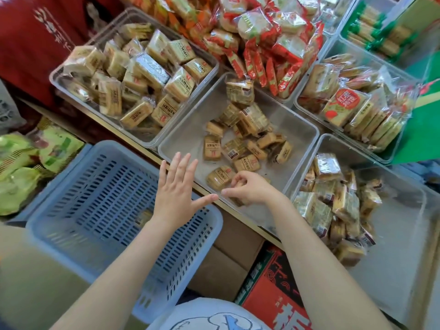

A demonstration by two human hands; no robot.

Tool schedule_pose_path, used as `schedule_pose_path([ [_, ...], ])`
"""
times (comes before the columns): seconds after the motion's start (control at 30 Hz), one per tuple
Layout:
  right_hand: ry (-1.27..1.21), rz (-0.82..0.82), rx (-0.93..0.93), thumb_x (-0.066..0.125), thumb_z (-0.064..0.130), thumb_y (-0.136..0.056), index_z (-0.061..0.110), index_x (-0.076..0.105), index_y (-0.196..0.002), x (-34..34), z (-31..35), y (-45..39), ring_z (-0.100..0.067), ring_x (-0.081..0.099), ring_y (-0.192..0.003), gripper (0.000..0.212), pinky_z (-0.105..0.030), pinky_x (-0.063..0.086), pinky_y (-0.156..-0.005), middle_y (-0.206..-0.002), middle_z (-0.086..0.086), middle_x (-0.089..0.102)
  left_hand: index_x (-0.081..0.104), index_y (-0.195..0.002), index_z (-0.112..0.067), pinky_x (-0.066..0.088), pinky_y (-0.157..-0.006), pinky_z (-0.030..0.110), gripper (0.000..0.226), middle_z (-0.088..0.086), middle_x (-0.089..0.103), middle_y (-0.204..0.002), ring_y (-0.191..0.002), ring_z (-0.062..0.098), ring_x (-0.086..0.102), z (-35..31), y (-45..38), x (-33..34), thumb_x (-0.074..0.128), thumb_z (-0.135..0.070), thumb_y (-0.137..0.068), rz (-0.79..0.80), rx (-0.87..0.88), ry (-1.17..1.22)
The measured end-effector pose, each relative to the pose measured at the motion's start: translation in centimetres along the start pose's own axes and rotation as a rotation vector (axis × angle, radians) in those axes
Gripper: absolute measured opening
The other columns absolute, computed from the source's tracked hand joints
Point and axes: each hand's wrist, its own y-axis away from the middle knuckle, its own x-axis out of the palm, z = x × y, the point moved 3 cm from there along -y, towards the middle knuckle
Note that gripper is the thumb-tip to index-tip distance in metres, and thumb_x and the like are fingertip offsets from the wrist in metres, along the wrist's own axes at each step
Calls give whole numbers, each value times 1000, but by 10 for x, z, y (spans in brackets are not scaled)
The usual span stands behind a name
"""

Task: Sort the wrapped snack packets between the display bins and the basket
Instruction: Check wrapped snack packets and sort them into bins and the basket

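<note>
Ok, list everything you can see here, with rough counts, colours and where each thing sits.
Basket: one, blue, slotted, lower left; one packet inside.
Centre bin: one, clear, about fifteen tan packets.
Upper-left bin: one, clear, heaped tan packets.
Lower-right bin: one, clear, many tan packets.
Right bin: one, clear, tan and red packets.
Red packets: a pile, top centre.
Green packs: several, far left.
Red carton: one, bottom centre.
Left hand: open, over the basket.
Right hand: in the centre bin, fingers curled on a packet.

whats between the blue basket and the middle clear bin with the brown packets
In the head view, the open left hand hovers over that gap, above the blue basket rim and the counter's metal edge.
</note>
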Motion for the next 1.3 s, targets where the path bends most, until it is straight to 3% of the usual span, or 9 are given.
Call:
schedule_pose_path([
  [0.13,-431,-149,-94,75,12,-91,17,59,-102,-4,12,1,-24,66,-98,20,-32,63,-66,-113,-8,60,39,-154,-9,1,-126,53,110,13,34,-163,-155,28,14,2,0,2,14,-91,-85,12,-8,24],
  [0.33,-669,-244,-71,75,14,-92,19,57,-102,12,15,-27,-20,68,-90,21,-29,53,-70,-106,-8,69,45,-150,-10,8,-125,55,105,11,42,-156,-152,27,21,6,-1,4,21,-89,-86,-38,7,73],
  [0.47,-297,-273,-103,78,21,-89,17,59,-121,17,18,-49,-21,60,-110,38,-36,55,-89,-118,-2,63,46,-150,-12,3,-125,50,96,7,44,-157,-151,22,22,12,-4,0,26,-84,-90,-61,23,82],
  [0.57,62,-255,-74,79,40,-86,15,55,-143,23,17,-61,-26,47,-134,67,-46,40,-114,-144,-9,51,43,-153,-12,0,-126,49,95,6,36,-162,-154,20,16,12,-4,3,29,-83,-90,-66,9,99],
  [0.7,239,-238,-48,73,60,-84,20,49,-150,26,17,-66,-31,28,-146,80,-48,26,-122,-156,-12,33,41,-153,-13,4,-125,51,95,6,36,-162,-154,20,15,13,-4,6,31,-82,-89,-87,2,133],
  [0.9,432,-167,22,69,68,-82,8,46,-147,24,20,-61,-32,26,-147,91,-46,31,-119,-160,-14,31,41,-153,-11,5,-125,51,97,7,37,-161,-153,21,16,14,-4,10,27,-84,-90,-110,11,149],
  [1.07,112,-68,-25,73,52,-89,10,40,-147,28,19,-50,-24,53,-124,78,-32,45,-91,-142,-8,52,38,-154,-12,9,-125,56,96,7,35,-162,-154,21,14,15,-4,12,26,-83,-91,-124,18,161],
  [1.2,15,-122,-77,77,49,-86,16,48,-120,23,21,-39,-11,56,-88,56,-25,43,-67,-106,2,58,35,-156,-13,8,-125,57,99,7,33,-163,-154,19,10,13,-3,12,23,-85,-89,-61,8,159],
  [1.3,-167,-171,-114,79,52,-82,18,50,-116,15,19,-17,-17,63,-99,56,-34,56,-79,-112,-1,63,27,-160,-16,-4,-126,51,105,3,21,-169,-156,15,0,12,-5,3,17,-88,-84,69,-37,113],
])
